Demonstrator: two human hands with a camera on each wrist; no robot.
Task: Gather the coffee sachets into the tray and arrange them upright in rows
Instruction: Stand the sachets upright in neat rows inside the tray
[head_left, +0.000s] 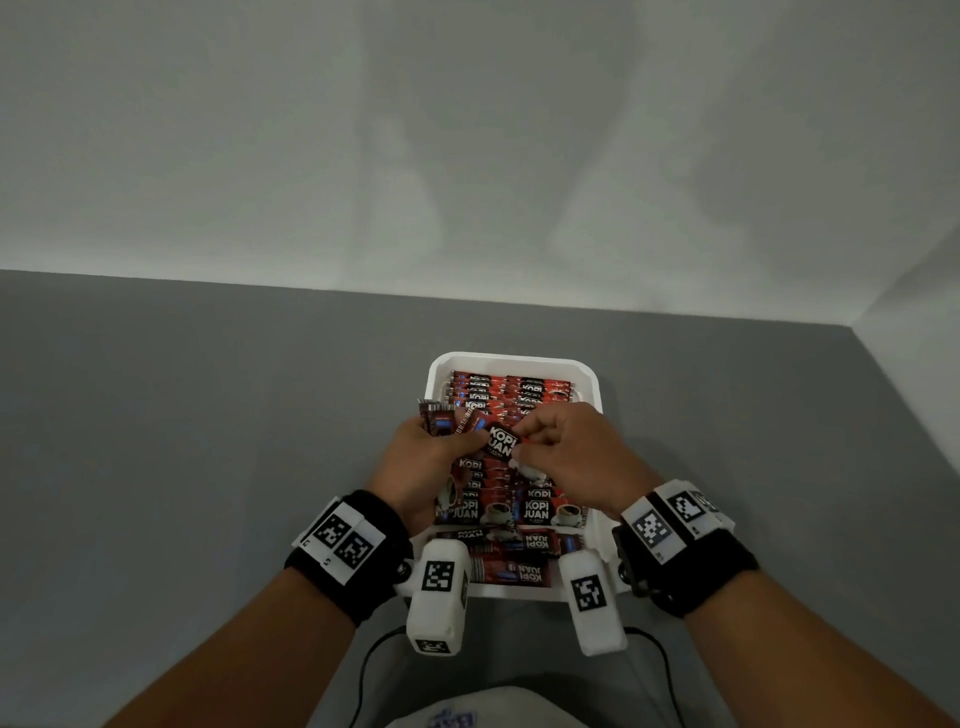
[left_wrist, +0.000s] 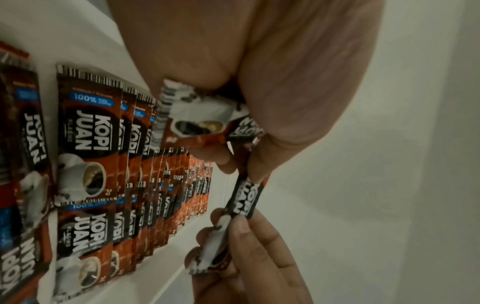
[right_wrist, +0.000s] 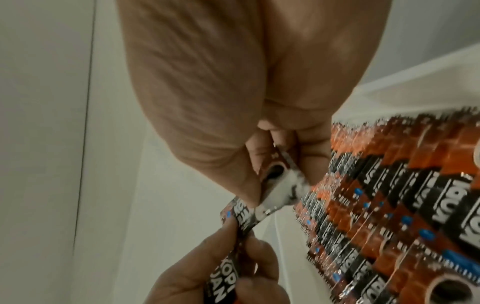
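grey table (head_left: 208, 415) under a white plastic tray (head_left: 435, 374) of upright glossy red-black sachet rows (head_left: 488, 389); left hand (head_left: 426, 457) clutches several sachets (head_left: 441, 418), and both it and right hand (head_left: 566, 457) pinch one sachet (head_left: 501, 441) above the tray.

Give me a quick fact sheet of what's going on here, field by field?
Surface: grey table
Container: white tray
Tray contents: rows of coffee sachets standing on edge, plus a few lying flat at the near end
Left hand: holds a small bunch of sachets
Right hand: pinches one sachet, which the left hand's fingers also touch
Position: both hands above the tray
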